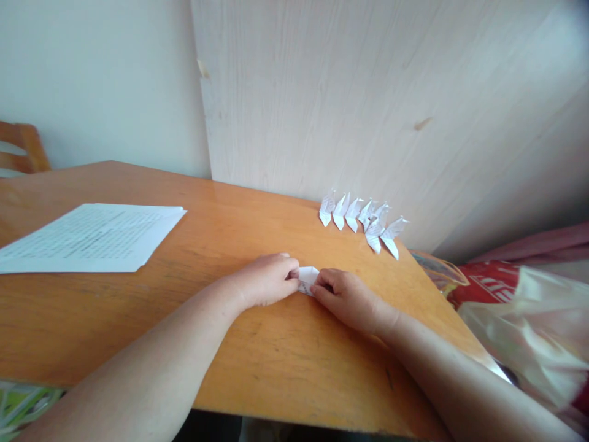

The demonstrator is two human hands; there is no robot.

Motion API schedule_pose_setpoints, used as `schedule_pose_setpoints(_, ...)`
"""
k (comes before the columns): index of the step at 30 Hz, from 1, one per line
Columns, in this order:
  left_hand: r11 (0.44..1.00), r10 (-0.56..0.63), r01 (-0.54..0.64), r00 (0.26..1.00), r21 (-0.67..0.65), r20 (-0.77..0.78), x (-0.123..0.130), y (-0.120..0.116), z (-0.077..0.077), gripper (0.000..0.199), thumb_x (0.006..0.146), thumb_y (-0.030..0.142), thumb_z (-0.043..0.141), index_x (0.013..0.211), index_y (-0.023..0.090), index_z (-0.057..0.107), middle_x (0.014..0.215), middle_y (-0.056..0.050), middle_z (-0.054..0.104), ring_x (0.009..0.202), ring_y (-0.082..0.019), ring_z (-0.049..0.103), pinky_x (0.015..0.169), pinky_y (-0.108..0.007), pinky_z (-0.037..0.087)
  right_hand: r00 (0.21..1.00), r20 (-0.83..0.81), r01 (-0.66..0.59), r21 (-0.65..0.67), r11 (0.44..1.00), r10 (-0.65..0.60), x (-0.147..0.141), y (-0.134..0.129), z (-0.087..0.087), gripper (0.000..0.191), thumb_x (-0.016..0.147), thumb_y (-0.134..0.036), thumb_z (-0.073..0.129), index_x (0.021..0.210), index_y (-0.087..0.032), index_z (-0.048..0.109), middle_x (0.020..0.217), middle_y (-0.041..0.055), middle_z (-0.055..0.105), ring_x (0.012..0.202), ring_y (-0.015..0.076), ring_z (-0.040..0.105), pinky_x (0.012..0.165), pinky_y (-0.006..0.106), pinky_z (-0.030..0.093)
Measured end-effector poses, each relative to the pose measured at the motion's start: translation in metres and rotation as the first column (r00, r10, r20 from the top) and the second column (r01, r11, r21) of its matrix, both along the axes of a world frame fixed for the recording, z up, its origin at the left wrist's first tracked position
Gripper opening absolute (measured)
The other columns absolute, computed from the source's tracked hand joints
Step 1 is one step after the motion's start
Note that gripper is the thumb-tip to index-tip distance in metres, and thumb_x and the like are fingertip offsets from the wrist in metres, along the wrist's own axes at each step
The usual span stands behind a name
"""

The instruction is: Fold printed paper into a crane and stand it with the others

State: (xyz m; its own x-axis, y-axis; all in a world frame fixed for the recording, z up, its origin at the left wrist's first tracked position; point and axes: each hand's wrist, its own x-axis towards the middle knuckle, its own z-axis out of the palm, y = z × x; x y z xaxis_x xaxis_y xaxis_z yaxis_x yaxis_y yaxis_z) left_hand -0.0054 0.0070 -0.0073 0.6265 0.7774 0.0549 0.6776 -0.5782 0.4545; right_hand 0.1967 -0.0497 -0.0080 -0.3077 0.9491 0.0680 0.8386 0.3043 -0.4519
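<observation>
A small folded piece of white printed paper [307, 277] lies flat on the orange wooden table [230, 344]. My left hand [269, 279] pinches its left edge with curled fingers. My right hand [347, 298] presses on its right edge with fingertips and thumb. Both hands rest on the tabletop and hide most of the paper. Beyond them, near the table's far right edge, several folded white paper figures [361, 218] stand in a row.
A stack of printed white sheets [92, 236] lies at the left of the table. A pale wooden board [368, 98] leans behind the table. A red and clear plastic bag [515, 307] sits off the right edge. A wooden chair back [21, 147] shows far left.
</observation>
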Motion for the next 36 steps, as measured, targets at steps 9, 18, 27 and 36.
schedule_pose_setpoints(9,0.999,-0.003,0.004,1.000,0.039,-0.016,-0.0005,-0.0021,-0.0002,0.011,0.084,0.027,0.054,0.081,0.022,0.063,0.086,-0.003,0.065,0.077,-0.018,0.061,0.064,-0.028,0.042,0.999,0.037,0.026,0.040,0.999,-0.027,0.0001,-0.0006,-0.0026,0.016,0.091,-0.026,0.054,0.076,-0.020,0.056,0.076,0.0014,0.064,0.065,0.0134,0.054,0.059,0.026,0.032)
schedule_pose_setpoints(18,0.998,0.012,-0.010,0.999,0.056,-0.034,0.0002,-0.0035,0.0007,0.011,0.085,0.029,0.054,0.080,0.023,0.061,0.085,-0.003,0.064,0.076,-0.019,0.061,0.064,-0.029,0.041,0.997,-0.037,0.067,0.013,0.998,-0.067,0.0022,-0.0018,-0.0021,0.010,0.087,-0.025,0.060,0.081,-0.021,0.053,0.075,0.0001,0.063,0.065,0.0144,0.053,0.058,0.026,0.033)
schedule_pose_setpoints(27,0.995,0.025,-0.021,0.999,0.099,-0.038,0.0003,-0.0073,0.0030,0.007,0.084,0.026,0.055,0.079,0.023,0.059,0.085,-0.003,0.062,0.075,-0.019,0.059,0.062,-0.029,0.039,0.997,-0.034,0.070,-0.026,0.997,-0.071,0.0020,0.0005,-0.0025,0.010,0.086,-0.025,0.061,0.082,-0.022,0.053,0.077,0.0009,0.065,0.068,0.0157,0.056,0.059,0.026,0.035)
schedule_pose_setpoints(36,1.000,0.023,-0.023,0.999,-0.001,0.035,-0.0033,-0.0022,-0.0038,0.007,0.083,0.021,0.051,0.082,0.023,0.057,0.085,-0.002,0.061,0.074,-0.017,0.056,0.060,-0.027,0.037,0.998,-0.027,0.059,-0.057,0.997,-0.061,0.0041,0.0026,-0.0022,0.007,0.086,-0.026,0.060,0.083,-0.021,0.056,0.078,-0.0004,0.066,0.067,0.0141,0.057,0.057,0.025,0.035)
